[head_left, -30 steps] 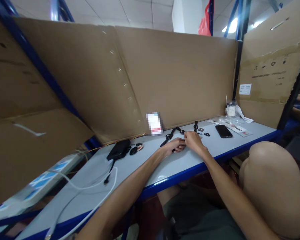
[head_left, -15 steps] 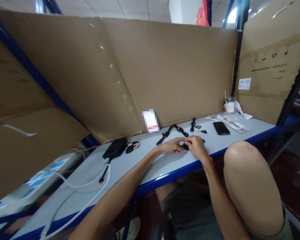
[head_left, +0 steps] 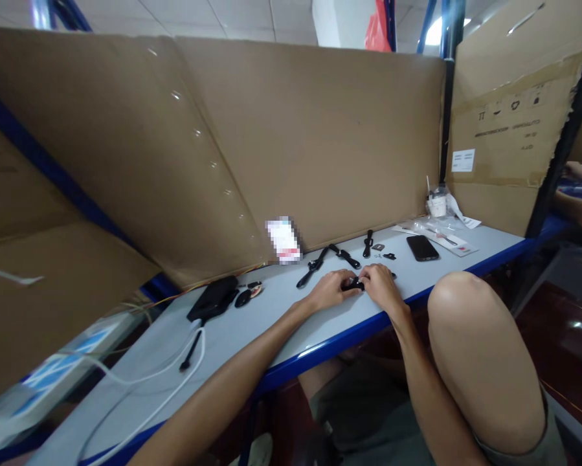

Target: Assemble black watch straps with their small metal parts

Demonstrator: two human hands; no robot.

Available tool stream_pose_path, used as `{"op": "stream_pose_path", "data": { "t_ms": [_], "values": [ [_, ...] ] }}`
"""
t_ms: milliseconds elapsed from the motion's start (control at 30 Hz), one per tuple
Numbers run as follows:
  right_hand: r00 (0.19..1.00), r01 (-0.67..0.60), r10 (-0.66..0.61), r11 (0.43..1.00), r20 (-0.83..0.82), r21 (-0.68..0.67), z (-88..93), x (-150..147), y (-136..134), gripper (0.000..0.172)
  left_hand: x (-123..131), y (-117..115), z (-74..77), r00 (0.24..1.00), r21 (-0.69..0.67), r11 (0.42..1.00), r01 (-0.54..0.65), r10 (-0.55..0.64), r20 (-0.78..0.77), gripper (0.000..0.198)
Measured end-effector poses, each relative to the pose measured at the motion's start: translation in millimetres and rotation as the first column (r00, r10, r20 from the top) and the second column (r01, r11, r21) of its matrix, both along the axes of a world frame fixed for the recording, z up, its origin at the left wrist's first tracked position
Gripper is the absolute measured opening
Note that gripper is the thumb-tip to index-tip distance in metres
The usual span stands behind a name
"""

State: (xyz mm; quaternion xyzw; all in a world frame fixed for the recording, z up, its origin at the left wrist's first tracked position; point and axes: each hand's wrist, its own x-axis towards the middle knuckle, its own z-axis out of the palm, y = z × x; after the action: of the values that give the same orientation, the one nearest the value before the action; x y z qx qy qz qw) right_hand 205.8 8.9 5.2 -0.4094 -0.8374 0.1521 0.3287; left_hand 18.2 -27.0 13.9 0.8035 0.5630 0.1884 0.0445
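A: ok so what's in hand here? I see the left hand (head_left: 333,288) and the right hand (head_left: 382,285) meeting low over the bench (head_left: 266,312); something dark sits between them

B: yeah, a small black piece (head_left: 353,283); it's near the front edge, right between the two sets of fingertips; left grip is curled in around it, thumb on the near side; right grip is pinched in at its other end; neither looks spread, though fingers hide most of the contact, so I can't tell how tight

A: and the stuff around it?

B: two black straps (head_left: 347,257) lie just behind the hands, ends close together; another short black strap (head_left: 368,243) is further right, beside a small square part (head_left: 379,247); then a dark phone (head_left: 422,248) lies flat past that; over on the left there's a black case (head_left: 213,298) with a white cable (head_left: 174,396) by it; cardboard panel (head_left: 320,142) stands along the back
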Motion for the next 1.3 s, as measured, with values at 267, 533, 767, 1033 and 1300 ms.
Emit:
{"op": "stream_pose_path", "data": {
  "t_ms": [267, 533, 767, 1033, 1300],
  "values": [
    [0.991, -0.064, 0.053, 0.994, -0.127, -0.084, 0.8, -2.6, 3.2, 0.018, 7.4, -9.6, 3.8, 0.995, 0.022, 1.000, -0.010, 0.012, -0.102, 0.033],
    [0.992, 0.019, -0.034, 0.991, -0.118, -0.130, 6.8, -0.1, 1.2, 0.018, 12.3, -9.8, 2.6, 0.989, 0.044, 0.999, 0.012, -0.006, -0.147, 0.035],
    [0.974, -0.072, 0.038, 0.987, -0.225, -0.142, -0.6, 6.0, -0.5, 0.020, 13.0, -10.8, 3.2, 0.992, 0.031, 0.999, 0.030, -0.026, -0.120, 0.036],
    [0.958, -0.088, 0.051, 0.989, -0.282, -0.120, -5.8, 12.3, -0.8, 0.011, 17.7, -14.7, 3.6, 0.986, 0.054, 0.998, -0.012, 0.021, -0.166, 0.036],
    [0.858, -0.024, -0.071, 0.984, -0.509, -0.178, -12.3, 12.4, 5.5, 0.008, 16.5, -16.1, 5.0, 0.973, 0.090, 0.996, -0.004, 0.025, -0.231, 0.042]
  ]
}}
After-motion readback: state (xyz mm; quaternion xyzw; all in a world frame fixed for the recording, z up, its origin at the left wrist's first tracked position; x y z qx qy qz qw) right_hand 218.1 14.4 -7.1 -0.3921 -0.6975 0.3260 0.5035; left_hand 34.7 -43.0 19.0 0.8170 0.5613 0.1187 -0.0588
